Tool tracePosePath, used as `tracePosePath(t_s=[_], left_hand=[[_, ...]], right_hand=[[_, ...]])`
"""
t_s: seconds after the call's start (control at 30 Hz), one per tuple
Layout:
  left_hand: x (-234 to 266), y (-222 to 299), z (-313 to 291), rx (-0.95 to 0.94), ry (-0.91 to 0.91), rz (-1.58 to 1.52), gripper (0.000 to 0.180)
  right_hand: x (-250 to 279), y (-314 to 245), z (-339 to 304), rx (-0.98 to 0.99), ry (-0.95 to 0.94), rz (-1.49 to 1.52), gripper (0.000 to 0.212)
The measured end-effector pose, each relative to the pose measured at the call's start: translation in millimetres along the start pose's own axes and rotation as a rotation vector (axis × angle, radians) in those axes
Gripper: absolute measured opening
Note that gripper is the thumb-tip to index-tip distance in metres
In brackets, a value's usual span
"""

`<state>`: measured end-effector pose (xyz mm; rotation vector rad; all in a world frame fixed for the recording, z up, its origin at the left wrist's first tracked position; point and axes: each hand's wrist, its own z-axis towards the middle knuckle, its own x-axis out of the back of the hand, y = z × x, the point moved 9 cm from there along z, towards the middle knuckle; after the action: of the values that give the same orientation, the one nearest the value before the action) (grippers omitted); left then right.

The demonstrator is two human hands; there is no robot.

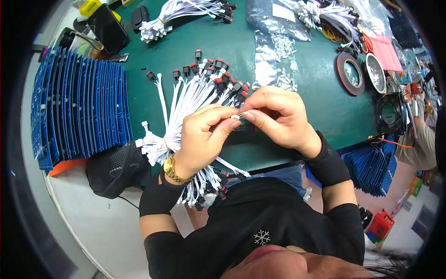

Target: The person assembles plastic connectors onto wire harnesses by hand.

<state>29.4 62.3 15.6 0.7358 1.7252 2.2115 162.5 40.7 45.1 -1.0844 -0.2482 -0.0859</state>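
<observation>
Above the green table's near edge, my left hand (202,137) pinches a small white connector (235,117) between thumb and forefinger. My right hand (281,116) meets it with thumb and forefinger pressed together; what lies in that pinch is too small to make out. Beneath and beside my left hand spreads a bundle of white cables (174,109), with black and red plugs (220,69) at the far end and small white connectors (151,144) at the near left. More cables (206,183) hang over the table's front edge below my left wrist.
Blue circuit boards (83,107) stand in a row at left, near a black phone (108,29). A second cable bundle (181,16) lies at the back. Small white connectors (284,49) lie on a clear bag. Tape rolls (349,74) and a black fan (391,113) sit at right.
</observation>
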Motion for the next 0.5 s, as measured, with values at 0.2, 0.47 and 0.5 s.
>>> tracePosePath(t_s=[0.2, 0.47, 0.5], left_hand=[[-2, 4, 3, 0.010, -0.027, 0.075, 0.012], [-6, 3, 2, 0.002, -0.040, 0.077, 0.012], [-7, 3, 1, 0.003, -0.048, 0.080, 0.012]], right_hand=[[4, 1, -3, -0.017, 0.013, -0.027, 0.005], [3, 16, -4, -0.169, -0.001, 0.011, 0.008], [4, 17, -4, -0.171, 0.007, 0.013, 0.008]])
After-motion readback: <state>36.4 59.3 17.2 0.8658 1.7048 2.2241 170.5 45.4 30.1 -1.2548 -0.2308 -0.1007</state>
